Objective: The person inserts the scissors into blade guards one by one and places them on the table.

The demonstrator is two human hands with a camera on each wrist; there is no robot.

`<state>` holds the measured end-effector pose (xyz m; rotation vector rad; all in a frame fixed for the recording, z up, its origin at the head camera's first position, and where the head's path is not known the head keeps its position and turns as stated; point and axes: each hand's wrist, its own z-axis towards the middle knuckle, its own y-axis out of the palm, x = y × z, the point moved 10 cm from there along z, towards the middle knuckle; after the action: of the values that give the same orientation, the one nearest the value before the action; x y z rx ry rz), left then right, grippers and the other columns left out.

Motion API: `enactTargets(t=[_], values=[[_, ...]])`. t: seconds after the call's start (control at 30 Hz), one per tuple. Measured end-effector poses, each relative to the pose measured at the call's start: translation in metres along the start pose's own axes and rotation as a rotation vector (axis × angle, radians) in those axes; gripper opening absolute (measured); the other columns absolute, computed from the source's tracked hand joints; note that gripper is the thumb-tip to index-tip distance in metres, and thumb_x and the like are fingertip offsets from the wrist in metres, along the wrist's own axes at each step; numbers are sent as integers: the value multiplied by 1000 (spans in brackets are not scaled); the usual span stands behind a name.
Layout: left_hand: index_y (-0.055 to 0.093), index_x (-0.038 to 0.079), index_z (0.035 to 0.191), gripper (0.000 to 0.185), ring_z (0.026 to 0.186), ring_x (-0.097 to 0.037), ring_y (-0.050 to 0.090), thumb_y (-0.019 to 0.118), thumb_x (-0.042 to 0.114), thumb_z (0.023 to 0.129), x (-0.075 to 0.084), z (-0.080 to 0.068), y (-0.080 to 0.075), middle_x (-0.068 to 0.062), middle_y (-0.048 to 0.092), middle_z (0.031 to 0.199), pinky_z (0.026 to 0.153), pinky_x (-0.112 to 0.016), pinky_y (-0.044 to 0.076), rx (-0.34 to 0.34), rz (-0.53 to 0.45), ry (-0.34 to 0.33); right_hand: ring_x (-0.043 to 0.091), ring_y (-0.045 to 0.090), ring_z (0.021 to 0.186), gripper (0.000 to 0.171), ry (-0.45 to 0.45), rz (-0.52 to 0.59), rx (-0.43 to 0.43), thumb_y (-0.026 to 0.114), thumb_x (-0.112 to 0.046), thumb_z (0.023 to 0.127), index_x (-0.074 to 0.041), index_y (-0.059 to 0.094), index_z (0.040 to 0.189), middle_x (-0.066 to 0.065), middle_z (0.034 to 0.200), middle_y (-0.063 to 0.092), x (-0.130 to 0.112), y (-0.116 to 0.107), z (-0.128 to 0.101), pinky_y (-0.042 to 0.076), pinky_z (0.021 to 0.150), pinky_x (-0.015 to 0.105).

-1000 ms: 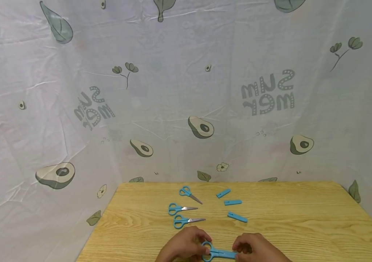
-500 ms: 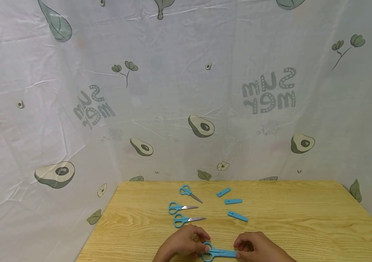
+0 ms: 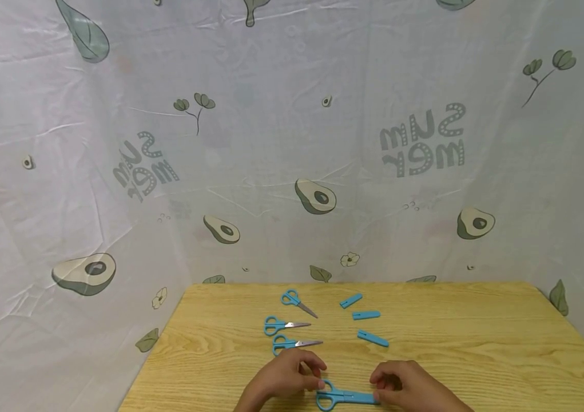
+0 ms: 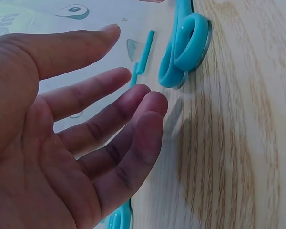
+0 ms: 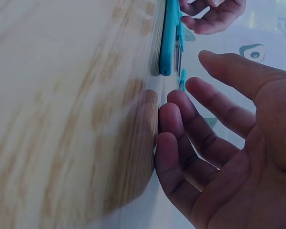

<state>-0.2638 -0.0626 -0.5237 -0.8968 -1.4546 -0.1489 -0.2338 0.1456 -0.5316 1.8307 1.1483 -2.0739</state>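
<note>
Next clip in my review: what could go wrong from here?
The left hand is close to the capped scissors, so a careless move might nudge them askew. In the head view it slightly overlaps the nearest uncapped scissors, which it could catch. Their bare blade points toward the nearest loose cap, so the right hand might brush it if reaching there.

Through my cameras I see a kind of curtained booth. A pale sheet point(image 3: 261, 154) with avocado prints point(image 3: 316, 197) encloses the wood-grain worktop point(image 3: 456, 323) on three sides. Whether home or office, I cannot tell.
</note>
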Motion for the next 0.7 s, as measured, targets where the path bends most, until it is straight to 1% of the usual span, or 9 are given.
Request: enactTargets(t=[0.1, 0.27, 0.5, 0.7], values=[[80, 7, 116, 22, 78, -4, 67, 82, 9, 94, 1, 0, -2, -1, 78, 98, 72, -21, 55, 16, 0, -2, 1, 63, 81, 14, 4, 15, 2, 73, -12, 103, -2, 75, 113, 1, 100, 77, 0, -2, -1, 55, 69, 22], [79, 5, 116, 22, 82, -5, 71, 81, 8, 94, 0, 1, -4, -5, 79, 100, 73, -21, 57, 10, -17, -4, 1, 65, 83, 18, -4, 34, 1, 72, -13, 103, 0, 74, 116, 2, 102, 77, 0, -4, -2, 56, 71, 22], [80, 5, 115, 21, 84, -6, 71, 82, 9, 94, 2, 2, -7, -5, 80, 100, 76, -21, 57, 24, 8, 13, 0, 64, 83, 19, -15, 37, 6, 72, -12, 103, 1, 74, 116, 0, 101, 76, 0, -7, -3, 57, 71, 22], [80, 6, 114, 20, 85, -6, 71, 83, 8, 93, -1, 1, -11, -3, 80, 99, 75, -22, 57, 55, 29, 2, -1, 62, 82, 18, -9, 30, 14, 72, -12, 103, 1, 75, 115, 1, 100, 77, 1, -9, -4, 55, 70, 22]])
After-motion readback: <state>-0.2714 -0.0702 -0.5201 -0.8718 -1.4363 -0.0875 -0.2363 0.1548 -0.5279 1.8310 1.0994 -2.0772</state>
